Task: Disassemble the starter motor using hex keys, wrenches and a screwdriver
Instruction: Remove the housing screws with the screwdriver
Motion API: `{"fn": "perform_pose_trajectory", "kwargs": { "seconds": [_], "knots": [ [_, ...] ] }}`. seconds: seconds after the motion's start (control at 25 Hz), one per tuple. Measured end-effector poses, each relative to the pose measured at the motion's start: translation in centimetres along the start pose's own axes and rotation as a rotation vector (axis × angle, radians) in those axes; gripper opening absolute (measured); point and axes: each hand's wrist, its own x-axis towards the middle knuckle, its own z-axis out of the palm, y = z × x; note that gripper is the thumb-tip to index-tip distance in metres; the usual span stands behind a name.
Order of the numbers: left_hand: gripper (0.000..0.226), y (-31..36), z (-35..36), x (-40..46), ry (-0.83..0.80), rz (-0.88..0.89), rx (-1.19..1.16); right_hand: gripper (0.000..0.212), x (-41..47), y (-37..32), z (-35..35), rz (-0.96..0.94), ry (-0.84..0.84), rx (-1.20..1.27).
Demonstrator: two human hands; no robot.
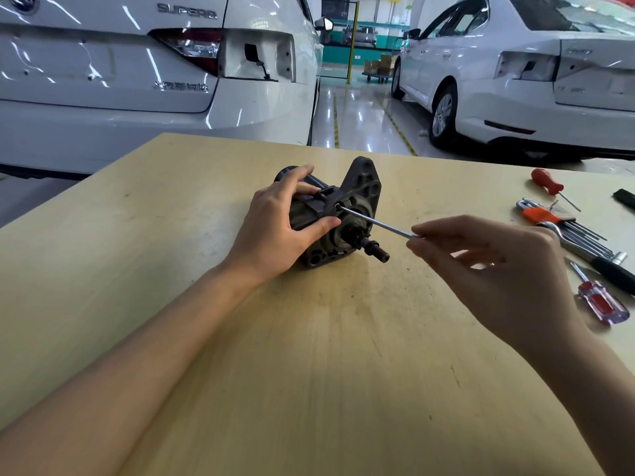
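Starter motor point(338, 214) lies on its side mid worktop point(309, 355), shaft end toward the right. L hand point(275, 228) grip wrapped round motor body, thumb on the flange. R hand point(494, 266) grip pinches the long hex key point(374, 221) w/ fingertips; key tip sits in a bolt on the flange. Hex key set point(563, 225), 2 screwdrivers point(599, 300) at right edge.

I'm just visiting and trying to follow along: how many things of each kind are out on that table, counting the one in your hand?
Starter motor: 1
Loose hex key, pinched in the right hand: 1
Hex key set in orange holder: 1
Screwdrivers: 2, red handle and clear-red handle
Black-handled wrench: 1
Dark object at the right edge, cut off, unidentifiable: 1
Total: 7
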Motion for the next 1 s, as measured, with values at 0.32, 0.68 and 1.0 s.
{"fn": "perform_pose_trajectory", "kwargs": {
  "seconds": [0.32, 0.68, 1.0],
  "knots": [
    [0.074, -0.14, 0.04, 0.05, 0.000, 0.002, 0.007, 0.026, -0.30, 0.15, 0.70, 0.005, 0.024, 0.070],
    [0.073, -0.03, -0.02, -0.07, 0.002, 0.004, 0.019, 0.021, -0.31, -0.09, 0.40, -0.064, 0.021, 0.112],
    [0.073, 0.00, -0.08, -0.01, -0.013, 0.002, 0.004, 0.010, -0.37, 0.38, 0.91, -0.152, 0.033, 0.029]
  ]
}}
